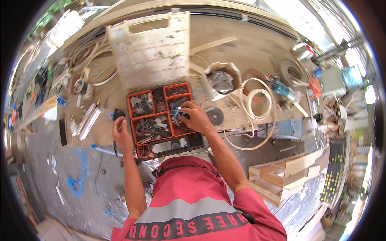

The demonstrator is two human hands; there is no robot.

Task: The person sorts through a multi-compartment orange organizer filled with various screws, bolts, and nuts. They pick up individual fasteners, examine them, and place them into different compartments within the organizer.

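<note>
An organizer case (161, 151) with orange compartments lies at the table's near edge, its clear lid (149, 52) raised behind it. Screws and small metal pieces (152, 127) fill several compartments. My right hand (197, 117) reaches into a right-hand compartment, fingers bent around small shiny metal pieces (175, 111); what sits between the fingertips is too small to name. Left of the case, my left hand (122, 132) is closed on a black object (118, 114). Its kind is unclear, since the fingers cover part of it.
Behind my right hand stands an open white container (221, 80) with a silvery bag inside. A dark cutting disc (215, 116) lies beside the case. Rolls of pale edging strip (259, 103) hang over the table edge. A wooden frame (287, 174) stands at lower right.
</note>
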